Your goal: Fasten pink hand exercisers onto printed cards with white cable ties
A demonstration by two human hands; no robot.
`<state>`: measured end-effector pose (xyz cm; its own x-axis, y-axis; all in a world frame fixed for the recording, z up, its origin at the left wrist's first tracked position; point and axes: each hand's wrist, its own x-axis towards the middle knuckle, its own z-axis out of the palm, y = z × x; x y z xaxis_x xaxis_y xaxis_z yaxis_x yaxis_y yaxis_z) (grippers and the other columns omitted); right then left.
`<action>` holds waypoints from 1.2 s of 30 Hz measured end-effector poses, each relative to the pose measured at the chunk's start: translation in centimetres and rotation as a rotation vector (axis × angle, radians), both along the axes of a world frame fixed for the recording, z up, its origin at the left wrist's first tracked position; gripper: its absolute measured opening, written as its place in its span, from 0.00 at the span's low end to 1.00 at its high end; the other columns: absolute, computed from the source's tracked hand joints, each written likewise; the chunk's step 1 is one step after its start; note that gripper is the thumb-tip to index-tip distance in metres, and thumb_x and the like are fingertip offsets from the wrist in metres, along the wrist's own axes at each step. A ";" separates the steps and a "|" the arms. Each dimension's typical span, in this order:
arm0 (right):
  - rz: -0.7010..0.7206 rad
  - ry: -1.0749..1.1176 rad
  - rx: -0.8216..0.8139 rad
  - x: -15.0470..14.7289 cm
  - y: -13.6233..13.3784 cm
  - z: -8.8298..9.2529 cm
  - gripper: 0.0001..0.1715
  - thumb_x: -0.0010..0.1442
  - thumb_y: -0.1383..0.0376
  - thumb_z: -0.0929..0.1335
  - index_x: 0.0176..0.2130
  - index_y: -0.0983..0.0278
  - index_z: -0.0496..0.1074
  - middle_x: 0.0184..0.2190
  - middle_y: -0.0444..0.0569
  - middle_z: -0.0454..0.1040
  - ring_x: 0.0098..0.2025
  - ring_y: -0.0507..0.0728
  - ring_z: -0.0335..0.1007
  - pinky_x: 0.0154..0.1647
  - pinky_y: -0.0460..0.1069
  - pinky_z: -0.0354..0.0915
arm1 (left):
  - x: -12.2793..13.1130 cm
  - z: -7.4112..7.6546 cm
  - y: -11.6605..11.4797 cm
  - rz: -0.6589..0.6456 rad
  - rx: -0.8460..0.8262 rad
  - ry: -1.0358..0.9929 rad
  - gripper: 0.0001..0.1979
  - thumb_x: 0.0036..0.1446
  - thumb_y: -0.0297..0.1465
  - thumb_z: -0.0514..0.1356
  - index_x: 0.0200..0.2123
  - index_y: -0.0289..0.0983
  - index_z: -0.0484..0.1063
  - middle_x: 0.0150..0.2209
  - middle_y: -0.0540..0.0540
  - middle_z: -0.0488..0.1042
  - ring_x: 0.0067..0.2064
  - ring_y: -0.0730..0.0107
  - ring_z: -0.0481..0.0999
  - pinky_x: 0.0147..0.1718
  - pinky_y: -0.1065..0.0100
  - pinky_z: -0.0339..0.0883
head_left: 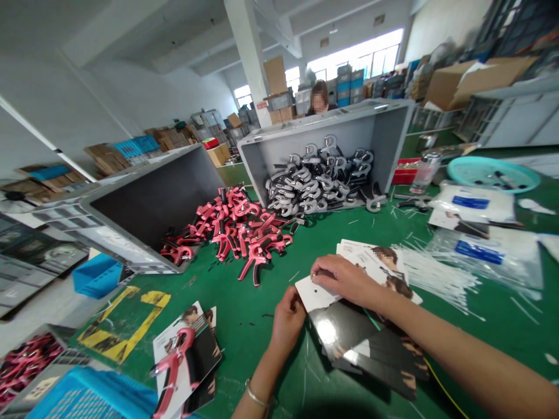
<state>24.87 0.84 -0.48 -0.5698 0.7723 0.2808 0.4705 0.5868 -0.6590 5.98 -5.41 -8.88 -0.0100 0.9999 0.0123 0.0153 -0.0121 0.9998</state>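
Note:
My left hand (287,320) and my right hand (345,279) both hold a white card (317,294) with a small punched hole, pinching it at its edges. Under my right wrist lies a stack of glossy dark printed cards (371,349), and white-backed cards (371,262) fan out beyond my fingers. A loose heap of pink-and-black hand grip exercisers (233,233) lies left of my hands, out of reach of my fingers. A bundle of white cable ties (437,279) lies to the right of my right hand.
Two grey crates lie tipped on the green work table (314,244); one (375,131) holds grey grip exercisers (314,180). A carded pink exerciser (179,361) and a blue basket (91,396) sit near me. Bagged ties (478,203) and a teal tray (492,174) lie right. A person (318,99) stands behind.

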 end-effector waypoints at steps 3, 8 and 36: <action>0.017 -0.011 -0.007 -0.1 0.0 -0.1 0.04 0.64 0.66 0.68 0.36 0.62 0.74 0.33 0.45 0.77 0.39 0.56 0.70 0.44 0.50 0.60 | -1.7 0.3 -1.9 -0.095 0.037 0.133 0.06 0.59 0.33 0.62 0.36 0.36 0.75 0.30 0.50 0.72 0.32 0.70 0.68 0.35 0.71 0.62; 0.026 -0.017 -0.018 -0.2 -0.1 -0.1 0.05 0.64 0.67 0.67 0.36 0.63 0.74 0.34 0.46 0.77 0.38 0.56 0.71 0.44 0.50 0.61 | -3.3 2.2 -4.6 -0.330 0.054 0.195 0.10 0.64 0.34 0.57 0.40 0.37 0.78 0.35 0.44 0.74 0.38 0.64 0.73 0.41 0.66 0.65; 0.030 -0.070 -0.005 0.2 -0.6 0.3 0.06 0.66 0.65 0.66 0.39 0.64 0.72 0.36 0.48 0.76 0.41 0.58 0.69 0.43 0.50 0.60 | 2.3 -0.6 -1.9 0.069 -0.018 -0.283 0.18 0.48 0.27 0.67 0.45 0.38 0.80 0.49 0.43 0.80 0.54 0.54 0.75 0.56 0.55 0.63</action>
